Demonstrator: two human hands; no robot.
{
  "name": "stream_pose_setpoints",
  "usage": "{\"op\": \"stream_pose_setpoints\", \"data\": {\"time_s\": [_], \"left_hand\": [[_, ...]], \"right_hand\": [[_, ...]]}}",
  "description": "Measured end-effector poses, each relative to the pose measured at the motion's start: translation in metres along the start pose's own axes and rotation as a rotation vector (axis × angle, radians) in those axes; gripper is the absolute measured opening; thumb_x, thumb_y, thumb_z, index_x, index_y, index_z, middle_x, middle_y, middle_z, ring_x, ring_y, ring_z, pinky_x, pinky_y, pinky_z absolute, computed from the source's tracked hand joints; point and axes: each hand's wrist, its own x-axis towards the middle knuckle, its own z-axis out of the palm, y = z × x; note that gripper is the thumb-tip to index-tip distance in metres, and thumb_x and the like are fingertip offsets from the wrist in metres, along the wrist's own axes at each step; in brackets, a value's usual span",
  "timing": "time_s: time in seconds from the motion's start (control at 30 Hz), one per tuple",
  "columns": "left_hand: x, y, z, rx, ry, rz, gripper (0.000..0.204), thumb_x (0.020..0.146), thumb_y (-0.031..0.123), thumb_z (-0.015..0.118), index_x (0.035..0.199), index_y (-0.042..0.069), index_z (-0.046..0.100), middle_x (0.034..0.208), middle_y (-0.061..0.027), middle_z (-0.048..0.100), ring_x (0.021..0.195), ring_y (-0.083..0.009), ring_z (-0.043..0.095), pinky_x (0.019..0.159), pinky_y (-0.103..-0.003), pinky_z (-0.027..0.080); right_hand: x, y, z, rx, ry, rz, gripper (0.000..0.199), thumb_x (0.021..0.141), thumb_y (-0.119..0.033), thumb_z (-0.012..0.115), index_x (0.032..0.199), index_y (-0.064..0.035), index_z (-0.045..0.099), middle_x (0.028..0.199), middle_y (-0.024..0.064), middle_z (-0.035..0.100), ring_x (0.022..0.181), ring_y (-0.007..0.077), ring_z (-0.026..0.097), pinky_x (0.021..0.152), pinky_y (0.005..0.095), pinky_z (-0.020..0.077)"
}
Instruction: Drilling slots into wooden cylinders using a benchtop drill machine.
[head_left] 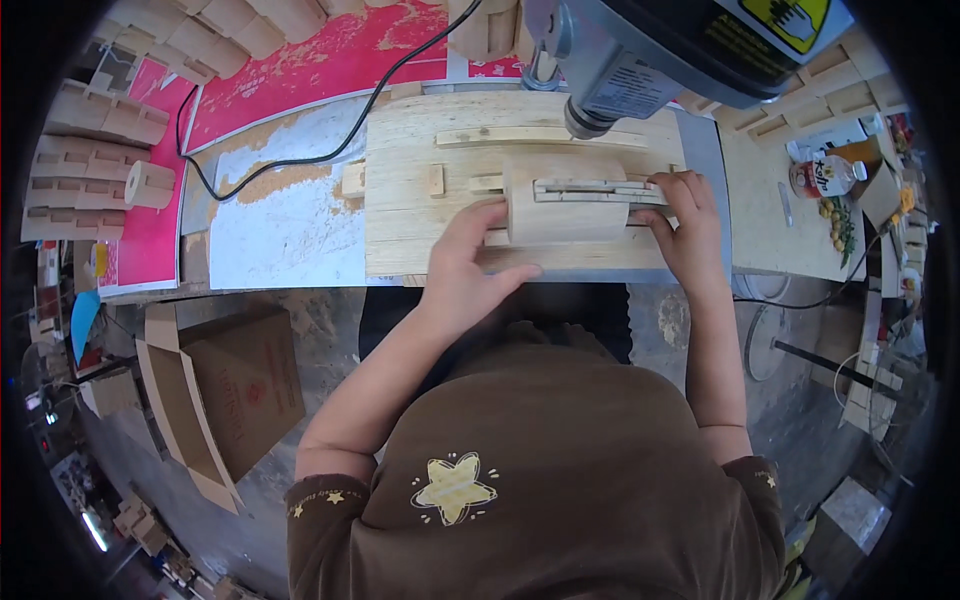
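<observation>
At far left, shows stacked wooden blocks (85,187), then a black cable (285,165) looping over a white sheet (285,250). Rests the left hand (462,265) loosely at the left end of a pale wooden block (565,222), with thumb spread away, not clenched. Has that block on a wooden board (400,230), near a grey machine head (620,85). Pinches a slotted wooden strip (590,191) across its top with the right hand (692,225). Farther right, includes a bottle (825,178).

The bare left forearm (375,385) slants forward and inward, the bare left hand (462,268) spreading its thumb wide from its fingers, while the bare right forearm (714,350) points nearly straight ahead, the bare right hand (688,228) curled.
</observation>
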Motion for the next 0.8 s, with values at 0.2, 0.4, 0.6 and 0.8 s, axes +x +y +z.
{"op": "stream_pose_setpoints", "data": {"time_s": [0.2,0.4,0.6,0.8], "left_hand": [[0.029,-0.011,0.014,0.194,0.138,0.088,0.067,0.056,0.014,0.081,0.116,0.002,0.053,0.104,-0.0131,0.056,0.096,-0.0307,0.052,0.084,-0.043,0.041],[0.033,-0.032,-0.006,0.512,0.236,0.142,0.061,0.056,0.021,0.081,0.112,0.009,0.059,0.088,-0.002,0.057,0.087,-0.0227,0.05,0.078,-0.039,0.033],[0.038,-0.048,-0.019,0.445,0.106,0.161,0.057,0.056,0.023,0.079,0.11,0.013,0.062,0.078,0.0022,0.055,0.082,-0.0193,0.05,0.076,-0.036,0.031],[0.039,-0.044,-0.018,0.434,0.097,0.202,0.054,0.057,0.021,0.079,0.108,0.011,0.062,0.075,0.0009,0.052,0.079,-0.0198,0.05,0.074,-0.036,0.032]], "right_hand": [[0.026,0.011,0.011,-0.043,0.025,0.036,0.041,0.061,-0.006,0.073,0.099,-0.0042,0.058,0.09,0.0113,0.056,0.086,0.0327,0.051,0.077,0.0418,0.0413],[0.033,-0.005,0.027,0.013,0.03,0.029,0.042,0.067,-0.006,0.072,0.106,-0.0073,0.058,0.101,0.0082,0.059,0.101,0.0282,0.054,0.096,0.0401,0.0377],[0.047,0.005,-0.013,0.713,0.401,0.108,0.039,0.081,-0.006,0.066,0.117,-0.0005,0.05,0.114,0.0092,0.057,0.108,0.0196,0.053,0.095,0.0352,0.0421],[0.151,0.023,-0.118,0.707,0.605,0.164,0.03,0.093,-0.021,0.051,0.113,0.0003,0.056,0.095,0.0077,0.061,0.085,0.0122,0.057,0.074,0.0225,0.0432]]}}
